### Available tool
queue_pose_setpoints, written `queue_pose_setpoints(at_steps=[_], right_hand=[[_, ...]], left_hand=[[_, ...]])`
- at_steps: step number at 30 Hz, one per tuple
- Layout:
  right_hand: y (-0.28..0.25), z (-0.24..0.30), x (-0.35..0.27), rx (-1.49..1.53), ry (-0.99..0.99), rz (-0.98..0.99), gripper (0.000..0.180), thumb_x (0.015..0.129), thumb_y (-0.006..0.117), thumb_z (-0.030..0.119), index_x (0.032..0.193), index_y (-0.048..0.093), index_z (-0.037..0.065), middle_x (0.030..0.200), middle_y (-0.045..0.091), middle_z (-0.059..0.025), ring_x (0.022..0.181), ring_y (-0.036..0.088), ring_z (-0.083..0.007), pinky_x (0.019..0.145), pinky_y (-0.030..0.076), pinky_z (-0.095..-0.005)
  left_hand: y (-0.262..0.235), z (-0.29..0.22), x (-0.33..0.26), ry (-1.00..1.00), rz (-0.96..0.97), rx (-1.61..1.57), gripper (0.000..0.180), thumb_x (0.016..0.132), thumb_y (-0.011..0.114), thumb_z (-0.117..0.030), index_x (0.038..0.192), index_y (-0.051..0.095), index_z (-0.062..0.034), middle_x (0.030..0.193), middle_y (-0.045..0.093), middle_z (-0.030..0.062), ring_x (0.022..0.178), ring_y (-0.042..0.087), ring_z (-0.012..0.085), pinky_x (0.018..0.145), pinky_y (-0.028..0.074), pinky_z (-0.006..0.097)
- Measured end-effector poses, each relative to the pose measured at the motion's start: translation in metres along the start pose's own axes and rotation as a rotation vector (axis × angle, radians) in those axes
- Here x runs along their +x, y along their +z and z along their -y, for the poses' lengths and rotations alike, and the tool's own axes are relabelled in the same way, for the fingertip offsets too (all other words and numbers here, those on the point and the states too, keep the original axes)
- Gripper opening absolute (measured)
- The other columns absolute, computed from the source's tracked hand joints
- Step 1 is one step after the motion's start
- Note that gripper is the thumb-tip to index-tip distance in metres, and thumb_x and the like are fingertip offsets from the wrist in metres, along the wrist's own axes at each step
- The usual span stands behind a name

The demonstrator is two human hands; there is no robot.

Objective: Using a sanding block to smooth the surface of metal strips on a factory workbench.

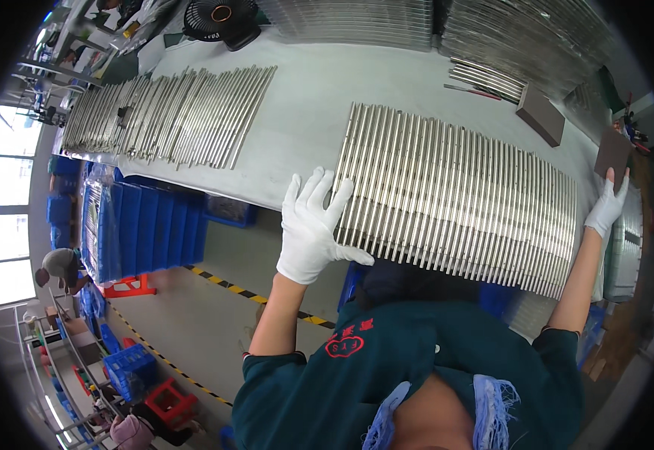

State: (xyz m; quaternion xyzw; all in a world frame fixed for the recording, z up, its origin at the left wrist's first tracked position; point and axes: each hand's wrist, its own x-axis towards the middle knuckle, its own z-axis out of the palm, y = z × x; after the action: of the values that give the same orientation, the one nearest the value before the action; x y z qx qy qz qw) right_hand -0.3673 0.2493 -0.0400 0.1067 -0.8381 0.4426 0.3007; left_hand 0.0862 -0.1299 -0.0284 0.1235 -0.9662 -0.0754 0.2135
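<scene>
Along the worktop's [304, 90] near edge, metal rods [462, 199] lay side by side, the spread, unclenched left grip [308, 229] against their left end seemingly to align them, while the right grip [607, 210] grasped a brown block [613, 152] by the right edge.

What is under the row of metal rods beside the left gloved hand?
Under the row of metal rods, beside the left hand, is a pale tabletop, visible past their far ends. The surface beneath is covered, so anything else cannot be seen.
</scene>
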Motion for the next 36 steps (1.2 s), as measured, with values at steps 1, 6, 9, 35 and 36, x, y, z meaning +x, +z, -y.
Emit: queue_pose_setpoints(at_steps=[1, 6, 9, 35, 36], right_hand=[[0.001, 0.000, -0.001, -0.002, 0.003, -0.002, 0.063, 0.096, 0.068, 0.037, 0.147, 0.049, 0.006, 0.140, 0.057, -0.0174, 0.124, 0.055, -0.0233, 0.106, 0.040, -0.0312], [0.001, -0.003, -0.003, 0.003, -0.037, 0.045, 0.063, 0.096, 0.067, 0.038, 0.148, 0.048, 0.007, 0.142, 0.056, -0.0159, 0.125, 0.055, -0.0247, 0.107, 0.038, -0.0312], [0.003, -0.001, -0.002, -0.012, -0.029, 0.061, 0.063, 0.096, 0.067, 0.037, 0.148, 0.048, 0.007, 0.142, 0.056, -0.0160, 0.125, 0.055, -0.0243, 0.107, 0.038, -0.0310], [-0.001, -0.011, 0.001, -0.016, -0.031, 0.088, 0.061, 0.096, 0.068, 0.036, 0.148, 0.049, 0.010, 0.139, 0.058, -0.0178, 0.123, 0.056, -0.0242, 0.106, 0.040, -0.0316], [-0.001, -0.013, 0.002, -0.020, -0.027, 0.093, 0.061, 0.096, 0.067, 0.037, 0.148, 0.049, 0.010, 0.139, 0.058, -0.0178, 0.123, 0.056, -0.0242, 0.106, 0.040, -0.0317]], left_hand=[[0.001, 0.000, 0.000, 0.004, 0.002, -0.001, 0.120, 0.046, 0.064, -0.085, 0.135, 0.055, -0.0045, 0.127, 0.057, 0.0263, 0.125, 0.052, 0.0466, 0.107, 0.034, 0.064], [0.003, 0.001, -0.002, -0.013, 0.036, -0.019, 0.119, 0.052, 0.056, -0.088, 0.139, 0.053, -0.0058, 0.132, 0.055, 0.0243, 0.129, 0.049, 0.0444, 0.111, 0.029, 0.062], [0.000, 0.003, -0.006, -0.029, 0.081, -0.004, 0.118, 0.059, 0.050, -0.091, 0.141, 0.052, -0.0063, 0.139, 0.052, 0.0231, 0.133, 0.047, 0.0421, 0.115, 0.026, 0.059], [-0.028, 0.001, -0.003, -0.101, 0.201, -0.070, 0.105, 0.060, 0.071, -0.069, 0.139, 0.053, -0.0020, 0.142, 0.053, 0.0182, 0.137, 0.045, 0.0367, 0.111, 0.031, 0.063], [-0.027, 0.000, -0.003, -0.099, 0.201, -0.075, 0.105, 0.060, 0.072, -0.068, 0.139, 0.053, -0.0022, 0.142, 0.053, 0.0176, 0.137, 0.045, 0.0363, 0.111, 0.031, 0.062]])
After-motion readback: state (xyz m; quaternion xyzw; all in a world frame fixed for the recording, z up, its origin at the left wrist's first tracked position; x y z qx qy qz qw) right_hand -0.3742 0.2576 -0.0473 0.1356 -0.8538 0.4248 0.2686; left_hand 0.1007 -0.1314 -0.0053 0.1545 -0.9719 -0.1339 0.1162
